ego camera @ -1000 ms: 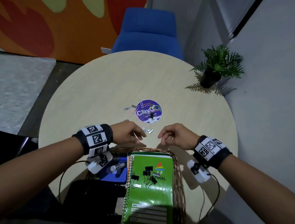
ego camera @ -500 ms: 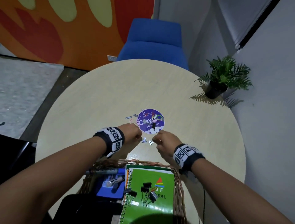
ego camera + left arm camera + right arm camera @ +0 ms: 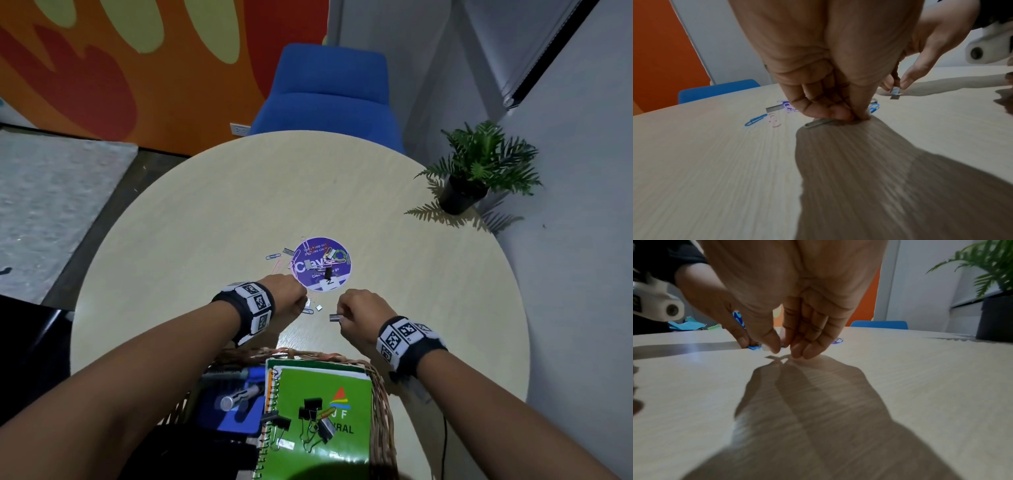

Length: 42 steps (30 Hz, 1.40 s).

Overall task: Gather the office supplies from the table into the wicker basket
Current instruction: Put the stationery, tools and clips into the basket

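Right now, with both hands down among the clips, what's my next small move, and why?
Probably lift the right hand back to the wicker basket and drop its staple strip: that strip is already pinched clear of the table.

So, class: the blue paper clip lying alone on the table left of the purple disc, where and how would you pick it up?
The blue paper clip lies flat on the table, with bare wood around it. Probably come from straight above and pinch its long sides with thumb and fingertip; being thin wire, it may need one end tipped up first.

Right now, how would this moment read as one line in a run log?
left hand: pinching grey paper clip on table | right hand: holding staple strip | wicker basket: not reached
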Tool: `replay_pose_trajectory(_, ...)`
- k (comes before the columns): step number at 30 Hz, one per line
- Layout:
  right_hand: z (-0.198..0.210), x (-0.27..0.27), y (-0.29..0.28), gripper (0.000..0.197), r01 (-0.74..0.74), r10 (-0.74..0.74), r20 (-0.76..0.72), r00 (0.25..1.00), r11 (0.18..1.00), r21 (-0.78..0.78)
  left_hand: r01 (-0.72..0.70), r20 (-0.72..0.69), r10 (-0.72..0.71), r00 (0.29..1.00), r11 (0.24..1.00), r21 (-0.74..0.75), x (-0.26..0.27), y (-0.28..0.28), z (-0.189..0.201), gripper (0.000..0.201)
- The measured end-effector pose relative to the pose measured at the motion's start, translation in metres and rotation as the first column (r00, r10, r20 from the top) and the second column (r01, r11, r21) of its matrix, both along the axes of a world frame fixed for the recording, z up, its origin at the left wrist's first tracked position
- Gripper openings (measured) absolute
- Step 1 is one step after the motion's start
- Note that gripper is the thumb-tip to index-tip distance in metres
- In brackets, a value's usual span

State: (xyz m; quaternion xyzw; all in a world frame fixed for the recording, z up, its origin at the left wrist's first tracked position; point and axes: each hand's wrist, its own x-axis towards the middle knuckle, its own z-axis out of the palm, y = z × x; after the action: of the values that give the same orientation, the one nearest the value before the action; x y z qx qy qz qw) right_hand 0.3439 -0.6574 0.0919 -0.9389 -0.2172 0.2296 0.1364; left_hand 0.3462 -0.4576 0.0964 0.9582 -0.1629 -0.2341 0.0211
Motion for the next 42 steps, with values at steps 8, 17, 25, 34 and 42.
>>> replay_pose_trajectory(8,0.043,-0.004,-0.01,0.008,-0.002,0.013,-0.077,0.997,0.99,0.138,0.012,-0.105,-0.009,0.994,0.999,0.03,0.01,-0.005,0.004,0.018)
replay_pose_trajectory(17,0.092,-0.069,-0.024,0.02,-0.33,0.353,-0.157,0.922,0.931,0.156,0.071,-0.055,-0.075,0.996,0.995,-0.073,0.007,0.009,0.016,0.021)
replay_pose_trajectory(25,0.058,-0.019,-0.012,0.025,-0.035,0.065,-0.113,0.992,0.968,0.248,0.3,0.002,-0.31,0.951,0.919,-0.257,-0.022,0.025,0.101,0.014)
replay_pose_trajectory(34,-0.001,0.023,0.039,0.007,-0.153,0.151,-0.042,0.988,0.987,-0.042,0.293,-0.236,-0.389,0.89,0.888,-0.355,-0.086,0.003,0.121,0.014)
replay_pose_trajectory(42,0.011,0.014,0.028,0.01,-0.132,0.13,-0.036,0.991,0.99,-0.04,0.012,-0.054,-0.02,0.998,0.988,-0.153,-0.022,0.049,0.073,0.02)
